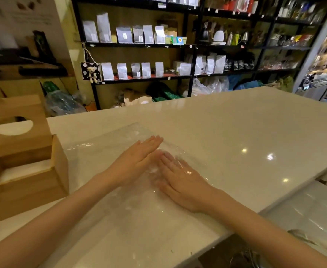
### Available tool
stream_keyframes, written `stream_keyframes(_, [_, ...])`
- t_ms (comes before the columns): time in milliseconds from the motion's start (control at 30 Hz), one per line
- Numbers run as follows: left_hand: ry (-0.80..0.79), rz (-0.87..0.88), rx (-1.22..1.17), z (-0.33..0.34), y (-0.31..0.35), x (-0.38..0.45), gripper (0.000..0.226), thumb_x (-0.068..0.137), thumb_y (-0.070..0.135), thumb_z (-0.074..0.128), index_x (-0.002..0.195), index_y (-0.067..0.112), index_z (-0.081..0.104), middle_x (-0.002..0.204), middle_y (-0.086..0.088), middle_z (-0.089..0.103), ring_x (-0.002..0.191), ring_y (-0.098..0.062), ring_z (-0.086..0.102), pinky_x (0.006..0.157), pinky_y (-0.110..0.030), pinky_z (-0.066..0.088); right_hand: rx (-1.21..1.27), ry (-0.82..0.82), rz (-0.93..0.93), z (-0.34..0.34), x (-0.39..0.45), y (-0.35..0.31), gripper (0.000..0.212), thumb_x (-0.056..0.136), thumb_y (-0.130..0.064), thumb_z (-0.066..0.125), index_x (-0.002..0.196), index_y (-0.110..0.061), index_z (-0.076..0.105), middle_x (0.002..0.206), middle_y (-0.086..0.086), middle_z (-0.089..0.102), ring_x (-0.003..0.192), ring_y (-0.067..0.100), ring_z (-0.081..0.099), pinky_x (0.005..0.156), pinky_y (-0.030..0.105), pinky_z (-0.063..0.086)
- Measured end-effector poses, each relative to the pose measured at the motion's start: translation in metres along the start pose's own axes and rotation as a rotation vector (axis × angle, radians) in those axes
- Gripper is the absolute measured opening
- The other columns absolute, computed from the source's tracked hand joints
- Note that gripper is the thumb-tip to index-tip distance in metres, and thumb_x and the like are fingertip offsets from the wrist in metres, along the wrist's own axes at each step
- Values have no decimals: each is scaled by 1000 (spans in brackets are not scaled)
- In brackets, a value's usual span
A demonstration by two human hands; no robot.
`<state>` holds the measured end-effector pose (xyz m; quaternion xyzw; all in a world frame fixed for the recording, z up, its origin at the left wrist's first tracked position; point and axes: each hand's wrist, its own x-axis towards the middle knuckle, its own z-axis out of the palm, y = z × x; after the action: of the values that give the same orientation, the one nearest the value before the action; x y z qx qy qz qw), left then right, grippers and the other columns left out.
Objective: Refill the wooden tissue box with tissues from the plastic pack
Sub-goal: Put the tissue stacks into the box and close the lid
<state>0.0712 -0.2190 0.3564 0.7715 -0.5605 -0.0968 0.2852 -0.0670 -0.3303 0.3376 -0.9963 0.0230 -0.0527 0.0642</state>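
- Head view: the right hand [180, 182] lies flat, palm down, fingers together and extended, on the plastic pack [108, 149]; it clamps nothing.
- Left hand [137, 161] is just beside the right hand, also flat with fingers together, pressing the same film; fingertips of the two hands nearly touch.
- Plastic pack lies spread out and flattened on the worktop [236, 132], under both hands and extending away to their left. No tissues are visible inside it, so it appears emptied.
- Wooden tissue box [29, 182] stands well to the left of the left hand, base open, with white tissues [23, 169] visible inside.
- Lid [17, 130] with its oval opening rests tilted on the box rim, beyond the base, not seated.
- Judged step: the transfer appears done; the hands are smoothing the empty wrapper.
- Next move calls for freeing a hand, reaching left, and seating the lid squarely.
- Possible obstruction: none on the worktop between the hands and the box. Shelving [158, 45] stands far beyond.
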Motion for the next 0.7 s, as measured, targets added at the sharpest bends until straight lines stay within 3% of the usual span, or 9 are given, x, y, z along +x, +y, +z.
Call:
stream_keyframes(100, [3, -186, 125, -4, -20, 5, 54, 96, 43, 16, 146, 22, 12, 157, 7, 8, 143, -1, 3, 115, -25, -4, -12, 98, 32, 5, 14, 1, 78, 87, -55, -1, 146, -6, 16, 156, 13, 15, 145, 25, 13, 118, 42, 9])
stream_keyframes(167, [-27, -251, 234, -4, -28, 5, 50, 99, 32, 14, 146, 19, 6, 158, 4, 2, 144, -5, -1, 117, -29, -4, -43, 112, 76, 4, 17, -1, 66, 95, -49, 19, 141, -4, 31, 149, 18, 34, 137, 30, 34, 112, 45, 28])
stream_keyframes(233, [-39, -278, 250, -5, -32, 4, 49, 99, 30, 10, 147, 19, 4, 158, 3, 1, 145, -7, -1, 117, -31, -4, -45, 180, 128, -3, 12, -7, 59, 85, -40, 42, 132, -3, 44, 133, 20, 54, 120, 31, 56, 93, 40, 49])
stream_keyframes(267, [-35, -285, 248, -5, -33, 3, 49, 99, 30, 8, 147, 20, 3, 158, 3, 1, 145, -8, -1, 117, -31, -4, -11, 183, 161, -10, 7, -10, 57, 85, -34, 48, 133, -3, 42, 133, 18, 54, 119, 30, 56, 91, 36, 50])
stream_keyframes(333, [-22, -286, 246, -8, -33, 2, 49, 99, 31, 6, 147, 21, 3, 158, 4, 2, 145, -8, 0, 116, -30, -4, -2, 168, 220, -12, -1, -12, 55, 91, -30, 41, 139, -4, 32, 141, 13, 46, 128, 28, 45, 98, 34, 41])
stream_keyframes(400, [-1, -292, 196, -10, -31, 4, 49, 98, 33, 7, 146, 22, 6, 158, 5, 4, 144, -7, 2, 116, -29, -5, -31, 245, 262, -12, -8, -14, 57, 86, -35, 32, 133, -4, 43, 133, 13, 55, 119, 30, 54, 95, 34, 45])
stream_keyframes(500, [16, -291, 140, -12, -32, 7, 51, 97, 37, 6, 146, 24, 11, 157, 8, 7, 144, -5, 3, 116, -29, -5, -120, 240, 236, -4, -2, -12, 55, 78, -39, 37, 115, -7, 63, 114, 12, 69, 104, 27, 66, 82, 35, 55])
stream_keyframes(700, [14, -308, 100, -6, -41, 8, 56, 94, 46, 5, 146, 26, 12, 157, 10, 9, 143, -3, 5, 117, -30, -4, -199, 93, 59, 3, 16, -12, 61, 81, -49, 31, 122, -15, 59, 136, 10, 55, 127, 27, 50, 95, 48, 48])
